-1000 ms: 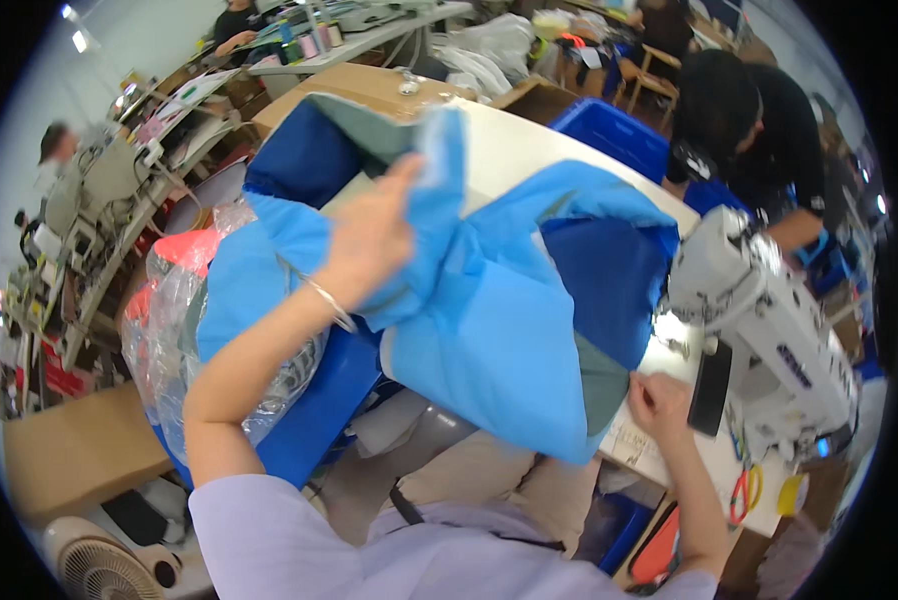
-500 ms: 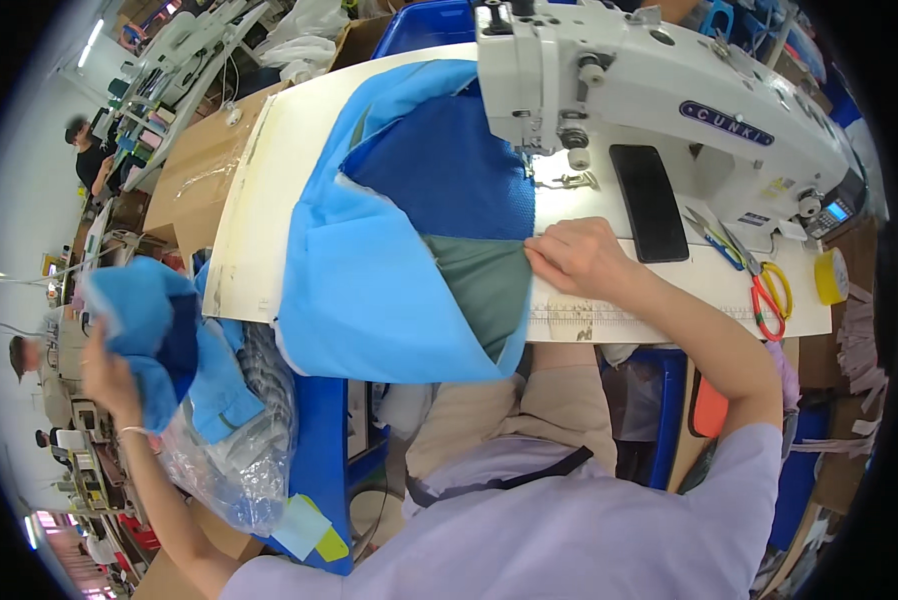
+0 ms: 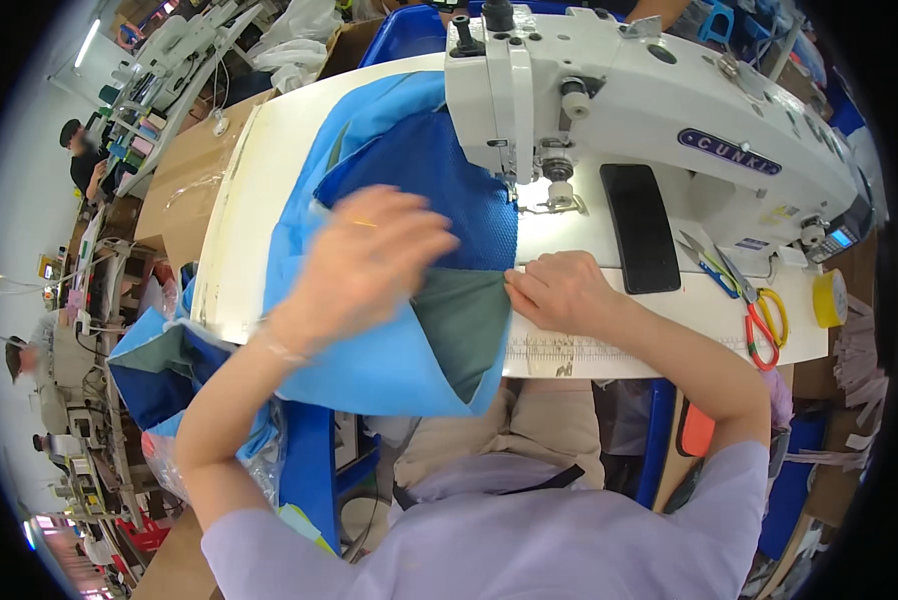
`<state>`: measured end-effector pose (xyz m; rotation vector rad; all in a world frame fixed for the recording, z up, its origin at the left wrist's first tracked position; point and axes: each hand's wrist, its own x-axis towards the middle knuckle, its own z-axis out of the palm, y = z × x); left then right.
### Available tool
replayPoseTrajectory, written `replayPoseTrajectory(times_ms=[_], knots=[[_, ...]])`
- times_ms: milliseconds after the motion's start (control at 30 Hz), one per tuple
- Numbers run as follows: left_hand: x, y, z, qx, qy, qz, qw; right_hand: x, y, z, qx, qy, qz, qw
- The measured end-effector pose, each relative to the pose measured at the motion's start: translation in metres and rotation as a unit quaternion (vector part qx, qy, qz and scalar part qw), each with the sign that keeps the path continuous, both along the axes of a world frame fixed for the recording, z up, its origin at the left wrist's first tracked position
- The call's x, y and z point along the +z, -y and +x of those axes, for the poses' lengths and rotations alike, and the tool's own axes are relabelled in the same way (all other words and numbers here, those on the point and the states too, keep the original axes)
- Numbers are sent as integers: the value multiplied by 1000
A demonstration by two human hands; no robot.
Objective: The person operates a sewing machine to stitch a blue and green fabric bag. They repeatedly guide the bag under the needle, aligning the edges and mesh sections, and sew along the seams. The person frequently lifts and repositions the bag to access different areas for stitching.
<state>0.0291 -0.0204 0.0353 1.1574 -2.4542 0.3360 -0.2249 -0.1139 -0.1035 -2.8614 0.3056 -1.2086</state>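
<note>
A light blue fabric piece (image 3: 369, 365) with a dark blue mesh panel (image 3: 424, 165) and a grey-green panel (image 3: 464, 315) lies on the white sewing table (image 3: 231, 250). Its right edge reaches the needle area of a white sewing machine (image 3: 619, 110). My right hand (image 3: 571, 292) is closed, pinching the fabric's edge where mesh and grey-green cloth meet. Over the middle of the piece is my left hand (image 3: 374, 255), smeared by motion, so its fingers cannot be read. It hides part of the cloth beneath.
Right of the needle lie a black phone (image 3: 641, 230), red-and-yellow-handled scissors (image 3: 754, 320), blue-handled snips (image 3: 719, 275) and a yellow tape roll (image 3: 828, 300). More blue fabric (image 3: 154, 365) is heaped at the table's left. A person (image 3: 84, 160) sits far left.
My left hand has come from the fabric heap at the left, letting go of blue cloth there, to over the piece on the table. My right hand keeps its pinch.
</note>
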Motion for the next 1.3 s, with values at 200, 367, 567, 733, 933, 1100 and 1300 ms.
replayPoseTrajectory(times_ms=[200, 367, 567, 733, 933, 1100, 1300], knots=[[-102, 31, -15, -83, -90, 62, 991, 13, -3, -2, 6, -17, -3, 1000], [-102, 34, -13, -73, -132, 99, 984, 19, -1, -17, 101, -50, 18, 993], [-101, 38, -12, -96, -104, 90, 986, 20, -1, -18, 109, -69, -18, 991], [-97, 35, -18, -96, -107, 99, 985, 22, 0, -17, 156, -89, -24, 984], [-95, 30, -20, -80, -116, 114, 983, 30, -2, -17, 122, -42, -8, 992], [-96, 38, -22, -87, -110, 99, 985, 23, -4, -17, 57, -81, -13, 995], [-98, 59, -16, -105, -105, 74, 986, 25, 0, -15, 19, -112, -1, 994]])
